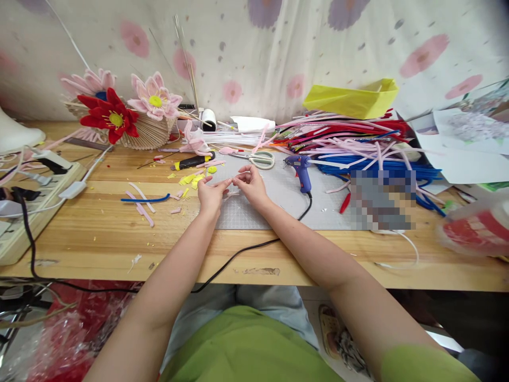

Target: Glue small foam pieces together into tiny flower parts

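- Left hand (210,193) and right hand (249,184) together over the grey gridded cutting mat (278,204), fingertips almost meeting.
- Both hands with fingers curled, pinching a thin pale pink fuzzy pipe cleaner piece (230,192) between them; too small and blurred to tell its exact shape.
- Held just above the mat's left part, near the edge closest to the scraps.
- Flat, matte mat on the long pale wooden tabletop (119,239) with visible grain.
- Just left of the hands: crumbs and snippets of yellow fuzzy trimmings (190,180), short pink cuttings, and one curved dark blue pipe cleaner (145,200).
- Behind the hands: white-handled scissors (260,158) lying flat, and a black and yellow utility knife (193,161) beside them.
- Right of the hands: a purple and blue plastic glue gun (301,168) standing on the mat, its smooth black cord (254,248) trailing over the table edge.
- Farther right: a thick loose heap of long pink, red and blue pipe cleaners (358,146), soft and bristly, with a folded yellow paper tray (352,100) above it.
- Far left at the back: a fluffy red flower with a yellow centre (109,118) and a pink fuzzy flower (155,99) resting on a ribbed woven basket (149,135).
- At the left edge: a cream plastic power strip (24,212) with plugs in it.
- Behind everything: a soft white curtain with pink flower prints (254,48).
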Demonstrator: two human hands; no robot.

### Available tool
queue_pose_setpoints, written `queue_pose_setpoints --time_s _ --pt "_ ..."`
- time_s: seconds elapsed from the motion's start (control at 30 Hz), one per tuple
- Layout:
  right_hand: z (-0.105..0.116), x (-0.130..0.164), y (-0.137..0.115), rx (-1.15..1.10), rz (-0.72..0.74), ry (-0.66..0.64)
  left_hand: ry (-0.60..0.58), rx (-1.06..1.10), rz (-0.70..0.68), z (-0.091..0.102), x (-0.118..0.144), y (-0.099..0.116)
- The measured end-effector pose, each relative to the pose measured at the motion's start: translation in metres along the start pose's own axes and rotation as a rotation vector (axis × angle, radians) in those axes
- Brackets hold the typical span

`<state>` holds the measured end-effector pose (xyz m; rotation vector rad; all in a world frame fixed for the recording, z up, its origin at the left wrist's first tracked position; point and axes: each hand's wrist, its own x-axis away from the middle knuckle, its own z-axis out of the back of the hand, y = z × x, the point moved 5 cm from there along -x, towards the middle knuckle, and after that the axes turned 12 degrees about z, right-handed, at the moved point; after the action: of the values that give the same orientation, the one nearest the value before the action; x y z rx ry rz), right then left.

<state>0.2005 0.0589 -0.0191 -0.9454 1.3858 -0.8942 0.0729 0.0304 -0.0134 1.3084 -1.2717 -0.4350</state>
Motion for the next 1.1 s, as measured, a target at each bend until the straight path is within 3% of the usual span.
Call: queue_pose_setpoints --time_s 0.63,1.1 --pt "0.003 0.000 -0.003 -0.044 -0.012 0.028 -0.041 0.077 0.076 -0.002 -0.003 -0.003" --pt "-0.009 0.005 -0.009 -0.094 0.030 -0.111 -0.169 0.280 0.231 -0.008 -0.002 -0.004"
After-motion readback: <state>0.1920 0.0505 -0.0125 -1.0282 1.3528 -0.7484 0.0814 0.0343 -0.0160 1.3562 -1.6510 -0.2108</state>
